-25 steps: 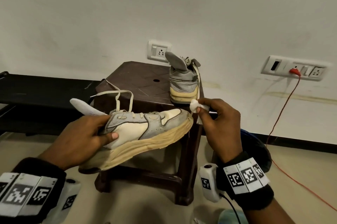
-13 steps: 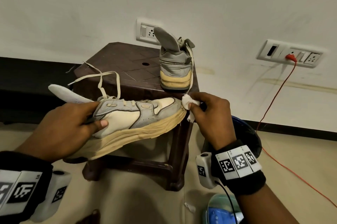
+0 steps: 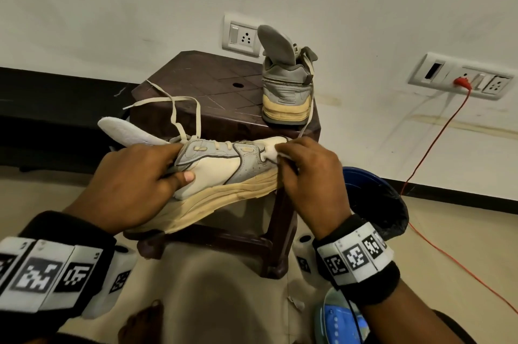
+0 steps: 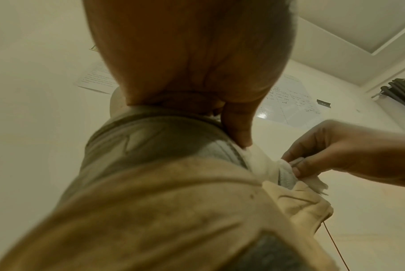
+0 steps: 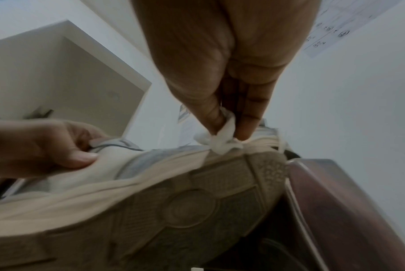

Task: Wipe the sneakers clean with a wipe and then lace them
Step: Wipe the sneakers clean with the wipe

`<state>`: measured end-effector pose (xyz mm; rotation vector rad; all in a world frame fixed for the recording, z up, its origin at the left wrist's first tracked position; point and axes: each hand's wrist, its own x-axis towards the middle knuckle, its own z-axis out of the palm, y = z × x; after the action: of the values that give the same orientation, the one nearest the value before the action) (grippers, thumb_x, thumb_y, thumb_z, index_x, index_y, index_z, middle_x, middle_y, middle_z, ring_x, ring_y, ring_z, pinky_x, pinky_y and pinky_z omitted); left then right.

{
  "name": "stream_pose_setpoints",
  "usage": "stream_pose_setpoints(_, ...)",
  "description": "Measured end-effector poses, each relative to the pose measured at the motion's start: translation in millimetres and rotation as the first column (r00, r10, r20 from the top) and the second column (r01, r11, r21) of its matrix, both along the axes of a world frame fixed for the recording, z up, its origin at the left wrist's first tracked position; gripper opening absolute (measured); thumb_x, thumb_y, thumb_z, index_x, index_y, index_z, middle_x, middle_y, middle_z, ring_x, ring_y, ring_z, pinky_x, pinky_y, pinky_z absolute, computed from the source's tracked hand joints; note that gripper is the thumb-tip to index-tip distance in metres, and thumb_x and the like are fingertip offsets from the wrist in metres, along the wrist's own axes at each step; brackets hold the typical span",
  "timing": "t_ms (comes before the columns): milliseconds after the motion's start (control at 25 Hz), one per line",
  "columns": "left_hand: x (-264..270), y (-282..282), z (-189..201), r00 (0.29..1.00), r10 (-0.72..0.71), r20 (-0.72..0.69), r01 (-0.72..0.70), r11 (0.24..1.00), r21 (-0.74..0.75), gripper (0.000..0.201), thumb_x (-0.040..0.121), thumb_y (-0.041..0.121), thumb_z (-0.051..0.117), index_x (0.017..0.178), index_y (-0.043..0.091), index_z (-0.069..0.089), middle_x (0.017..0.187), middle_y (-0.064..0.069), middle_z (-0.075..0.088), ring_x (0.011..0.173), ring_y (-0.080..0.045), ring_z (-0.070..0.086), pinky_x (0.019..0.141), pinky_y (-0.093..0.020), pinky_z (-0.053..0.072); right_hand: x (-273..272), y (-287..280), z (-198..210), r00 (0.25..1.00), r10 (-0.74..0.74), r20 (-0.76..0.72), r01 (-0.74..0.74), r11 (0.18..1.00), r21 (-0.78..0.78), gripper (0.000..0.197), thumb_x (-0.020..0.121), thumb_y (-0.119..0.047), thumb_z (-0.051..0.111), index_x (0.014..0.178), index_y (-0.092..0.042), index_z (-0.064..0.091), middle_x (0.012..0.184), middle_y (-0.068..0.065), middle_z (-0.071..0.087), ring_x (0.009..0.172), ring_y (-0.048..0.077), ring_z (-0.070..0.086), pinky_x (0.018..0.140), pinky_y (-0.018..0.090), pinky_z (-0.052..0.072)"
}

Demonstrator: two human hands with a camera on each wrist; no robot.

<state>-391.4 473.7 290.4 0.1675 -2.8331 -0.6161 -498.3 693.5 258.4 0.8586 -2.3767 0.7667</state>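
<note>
Right hand (image 3: pixel 311 175) has slid its one wipe (image 5: pixel 220 141) from the toe tip onto the upper, pinched tight. Left hand (image 3: pixel 131 184) grips one sneaker (image 3: pixel 218 172)'s heel; second sneaker (image 3: pixel 287 91) sits beyond on one stool (image 3: pixel 196 83), probably unlaced.

Brown stool (image 3: pixel 213 83); wall sockets (image 3: pixel 459 80), red cable (image 3: pixel 437 136); blue bin (image 3: pixel 372 198), probably black-lined.
</note>
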Motion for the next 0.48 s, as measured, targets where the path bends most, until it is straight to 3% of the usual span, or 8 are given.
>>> stream_pose_setpoints(160,0,-1,-3,1.0,-0.021,-0.023,0.021,0.999,-0.035,0.053,0.078,0.052,0.043,0.121,0.027,0.063,0.102,0.0,0.073,0.093,-0.025,0.067,0.079,-0.041,0.052,-35,18,6,0.977,-0.167,0.13,0.177,0.981,-0.073,0.022,0.086,-0.011,0.064,0.106,-0.014,0.073,0.099,0.005,0.07,0.088,0.02,0.064,0.076,0.026,0.048)
stream_pose_setpoints(320,-1,-2,-6,0.999,-0.016,-0.042,0.014,1.0,-0.028,0.042,0.088,0.047,0.053,0.122,0.026,0.063,0.104,-0.002,0.073,0.095,-0.026,0.066,0.081,-0.042,0.051,2,-6,4,0.999,-0.017,0.035,0.016,0.999,0.039,0.022,0.083,-0.005,0.067,0.104,-0.011,0.073,0.101,0.006,0.068,0.089,0.021,0.064,0.076,0.033,0.054)
stream_pose_setpoints(400,-1,-1,-6,0.998,-0.02,-0.052,0.018,0.999,-0.038,0.05,0.081,0.051,0.047,0.121,0.026,0.063,0.102,-0.002,0.074,0.093,-0.026,0.067,0.079,-0.042,0.052,19,-14,0,0.998,0.055,-0.026,-0.054,0.997,0.062,0.021,0.08,-0.001,0.069,0.099,-0.008,0.074,0.095,0.008,0.068,0.083,0.022,0.063,0.068,0.033,0.055)
stream_pose_setpoints(480,-1,0,-5,0.998,-0.029,-0.052,0.027,0.998,-0.049,0.053,0.077,0.052,0.045,0.12,0.027,0.064,0.099,-0.001,0.074,0.091,-0.026,0.067,0.076,-0.042,0.052,8,-8,1,0.999,0.018,-0.04,-0.017,0.999,0.037,0.02,0.08,0.0,0.068,0.098,-0.008,0.074,0.095,0.008,0.067,0.082,0.022,0.063,0.069,0.032,0.055)
